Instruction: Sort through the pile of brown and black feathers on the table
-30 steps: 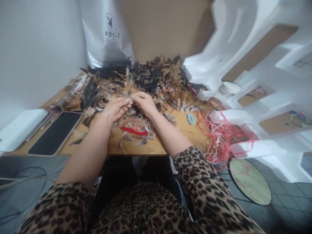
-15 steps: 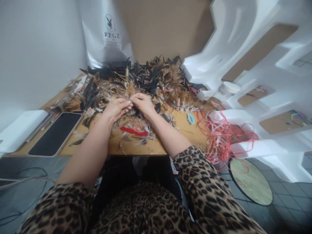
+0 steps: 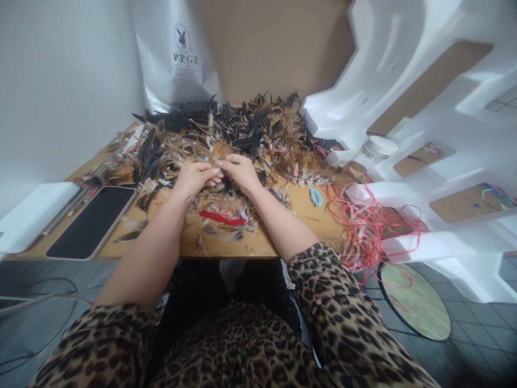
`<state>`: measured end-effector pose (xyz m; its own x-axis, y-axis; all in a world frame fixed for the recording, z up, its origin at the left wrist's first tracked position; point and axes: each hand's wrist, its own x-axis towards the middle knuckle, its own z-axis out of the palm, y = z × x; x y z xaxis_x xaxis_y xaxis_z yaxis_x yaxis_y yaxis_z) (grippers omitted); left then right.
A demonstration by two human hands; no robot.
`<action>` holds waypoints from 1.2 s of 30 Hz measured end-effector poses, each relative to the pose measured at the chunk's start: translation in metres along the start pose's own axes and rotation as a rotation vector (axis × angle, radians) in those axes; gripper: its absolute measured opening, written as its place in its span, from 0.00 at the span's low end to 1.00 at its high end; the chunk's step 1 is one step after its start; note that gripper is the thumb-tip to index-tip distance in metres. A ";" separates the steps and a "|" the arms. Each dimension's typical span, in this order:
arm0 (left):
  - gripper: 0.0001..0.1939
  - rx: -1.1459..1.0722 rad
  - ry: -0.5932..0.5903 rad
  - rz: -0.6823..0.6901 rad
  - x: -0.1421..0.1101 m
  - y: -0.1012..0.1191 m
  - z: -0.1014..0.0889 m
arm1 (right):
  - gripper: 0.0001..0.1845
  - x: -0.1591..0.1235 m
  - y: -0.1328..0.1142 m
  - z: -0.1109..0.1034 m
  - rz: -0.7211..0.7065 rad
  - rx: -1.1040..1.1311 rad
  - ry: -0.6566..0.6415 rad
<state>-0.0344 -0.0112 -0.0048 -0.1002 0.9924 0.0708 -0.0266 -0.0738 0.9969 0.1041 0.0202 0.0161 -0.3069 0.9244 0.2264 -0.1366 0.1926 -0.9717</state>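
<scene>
Left hand: The person's bare left hand (image 3: 197, 178) is in front of me, over the middle of the table, thumb and fingertips pinched closed on the base of a small tuft of tawny-brown feathers (image 3: 219, 151).
Right hand: The bare right hand (image 3: 241, 171) meets it fingertip to fingertip, also pinched closed at the tuft's base; the exact contact is too small for me to make out.
Tuft: It points up and away from the fingers, against a wide, loose heap of black and brown feathers (image 3: 250, 121) that spreads along the far side.
Near edge: The tan wooden tabletop (image 3: 258, 247) shows its surface here, and both forearms cross this edge. Between them lies a flat bright-red bundle of strands (image 3: 222, 217) amid feather scraps.
Left edge: A dark-screened phone in a pale case (image 3: 92, 222) lies close to the near edge, with a white rectangular box (image 3: 38, 215) farther left.
Right side: Wood shows around a small light-blue ring (image 3: 315, 197). Beyond it, a tangle of pinkish-red ribbon (image 3: 365, 231) spills past the near edge, beside a white moulded plastic frame (image 3: 331, 110).
Far edge: A white bag with a rabbit-head logo (image 3: 181, 75) stands behind the heap, left of centre.
</scene>
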 end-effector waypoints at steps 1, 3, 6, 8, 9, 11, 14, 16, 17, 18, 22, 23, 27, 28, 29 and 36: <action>0.08 -0.014 -0.004 0.005 0.000 0.000 0.000 | 0.14 0.000 0.000 0.000 0.002 0.007 0.002; 0.06 -0.042 -0.005 0.004 -0.001 0.001 0.002 | 0.13 0.000 0.002 0.001 0.000 0.011 0.001; 0.04 -0.076 0.014 -0.027 -0.002 0.003 0.002 | 0.14 0.002 0.007 0.002 -0.016 0.000 -0.004; 0.03 -0.110 0.064 -0.041 -0.002 0.006 0.000 | 0.14 0.003 0.008 0.000 -0.028 -0.003 -0.009; 0.03 -0.135 0.105 -0.037 -0.001 0.008 -0.003 | 0.15 0.004 0.009 -0.001 -0.033 -0.013 -0.007; 0.03 -0.207 0.213 -0.010 0.001 0.011 -0.009 | 0.18 0.005 0.008 -0.006 -0.044 -0.064 0.000; 0.05 -0.310 0.314 0.047 0.003 0.013 -0.018 | 0.23 0.009 0.007 -0.017 -0.067 -0.199 -0.002; 0.05 -0.347 0.336 0.063 0.004 0.014 -0.021 | 0.25 0.012 0.009 -0.024 -0.094 -0.306 -0.031; 0.06 -0.356 0.340 0.062 0.004 0.014 -0.021 | 0.25 0.013 0.010 -0.027 -0.113 -0.363 -0.044; 0.06 -0.360 0.340 0.057 0.004 0.014 -0.021 | 0.23 0.015 0.012 -0.029 -0.137 -0.421 -0.054; 0.06 -0.365 0.336 0.038 0.003 0.014 -0.018 | 0.11 0.018 0.021 -0.031 -0.238 -0.629 -0.041; 0.06 -0.369 0.339 0.035 0.004 0.013 -0.018 | 0.10 0.017 0.022 -0.031 -0.255 -0.681 -0.036; 0.06 -0.416 0.338 0.023 0.006 0.011 -0.020 | 0.09 0.012 0.023 -0.027 -0.311 -0.886 -0.044; 0.06 -0.433 0.334 0.025 0.007 0.010 -0.021 | 0.10 0.010 0.023 -0.025 -0.322 -0.938 -0.057; 0.06 -0.448 0.331 0.026 0.007 0.010 -0.022 | 0.11 0.008 0.022 -0.024 -0.331 -0.993 -0.070; 0.07 -0.474 0.336 -0.016 0.008 0.007 -0.024 | 0.15 0.000 0.019 -0.014 -0.355 -1.320 -0.136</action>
<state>-0.0593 -0.0060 0.0021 -0.4039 0.9141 -0.0354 -0.4656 -0.1721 0.8681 0.1147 0.0283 -0.0034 -0.5432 0.7360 0.4041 0.7394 0.6473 -0.1851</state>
